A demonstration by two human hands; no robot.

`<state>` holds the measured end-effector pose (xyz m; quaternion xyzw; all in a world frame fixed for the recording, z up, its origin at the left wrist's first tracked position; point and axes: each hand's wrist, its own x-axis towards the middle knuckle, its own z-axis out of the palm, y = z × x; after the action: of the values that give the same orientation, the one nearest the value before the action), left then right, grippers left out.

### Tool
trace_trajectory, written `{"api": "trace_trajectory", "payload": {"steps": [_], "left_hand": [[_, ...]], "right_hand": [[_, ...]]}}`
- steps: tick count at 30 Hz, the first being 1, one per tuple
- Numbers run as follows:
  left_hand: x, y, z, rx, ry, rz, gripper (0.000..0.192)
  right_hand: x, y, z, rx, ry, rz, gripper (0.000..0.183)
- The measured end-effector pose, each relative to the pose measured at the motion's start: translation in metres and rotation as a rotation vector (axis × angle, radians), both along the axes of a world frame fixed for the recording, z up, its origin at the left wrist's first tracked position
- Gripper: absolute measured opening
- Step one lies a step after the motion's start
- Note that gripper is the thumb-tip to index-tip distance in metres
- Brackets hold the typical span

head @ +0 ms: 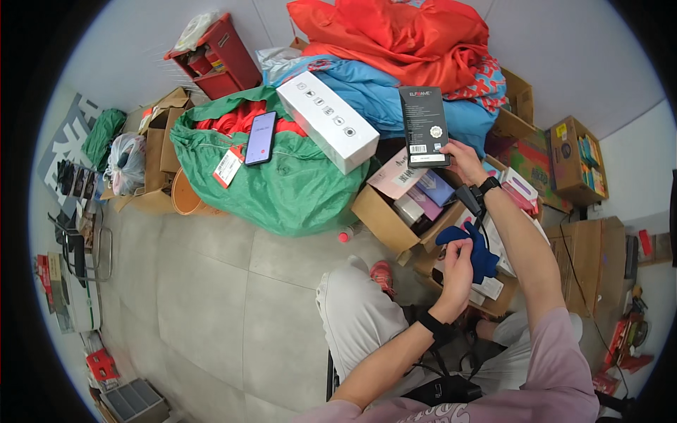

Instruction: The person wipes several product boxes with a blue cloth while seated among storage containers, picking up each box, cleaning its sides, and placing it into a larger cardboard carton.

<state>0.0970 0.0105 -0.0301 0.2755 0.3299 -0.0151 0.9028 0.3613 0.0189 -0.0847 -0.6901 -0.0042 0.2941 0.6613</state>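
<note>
My right hand [466,162] grips the lower right corner of a flat black product box [424,124], which bears small writing, a barcode and a round seal. The box is held up in front of a blue cloth bundle. Closer to me, my left hand [457,272] pinches a dark blue, lobed, soft-looking item [482,254]; its exact kind is unclear. Below both hands stand open cardboard boxes, one [386,222] packed with small purple and pink cartons. To the left, a long white box [328,121] and a smartphone [261,137] with a lit screen lie on a green sack [275,195].
Red satin-like fabric [391,31] is heaped on blue cloth [359,84] at the back. A red bin [225,58] stands behind the sack. A red-capped bottle [345,234] is on the tiled floor [211,296]. More cardboard boxes [579,158] stand along the right wall.
</note>
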Motion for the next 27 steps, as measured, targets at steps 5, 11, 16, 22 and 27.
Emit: {"api": "trace_trajectory", "payload": {"steps": [5, 11, 16, 22, 27], "left_hand": [[-0.004, -0.007, 0.005, 0.033, 0.018, -0.038, 0.019], [-0.006, -0.007, 0.013, 0.105, 0.001, -0.090, 0.017], [-0.006, -0.008, 0.009, 0.163, 0.035, -0.167, 0.013], [-0.012, -0.014, 0.003, 0.750, -0.142, -0.546, 0.024], [-0.026, -0.011, 0.007, 1.112, -0.263, -0.697, 0.023]], "right_hand": [[-0.016, -0.031, 0.001, 0.020, 0.071, -0.063, 0.058], [-0.056, -0.012, 0.030, -0.530, -1.284, -0.066, 0.065], [-0.075, 0.004, 0.024, -0.440, -1.223, 0.637, 0.046], [-0.071, -0.025, 0.007, -0.397, -0.941, 0.606, 0.033], [-0.051, -0.005, 0.028, -0.334, -0.762, 0.211, 0.032]]}}
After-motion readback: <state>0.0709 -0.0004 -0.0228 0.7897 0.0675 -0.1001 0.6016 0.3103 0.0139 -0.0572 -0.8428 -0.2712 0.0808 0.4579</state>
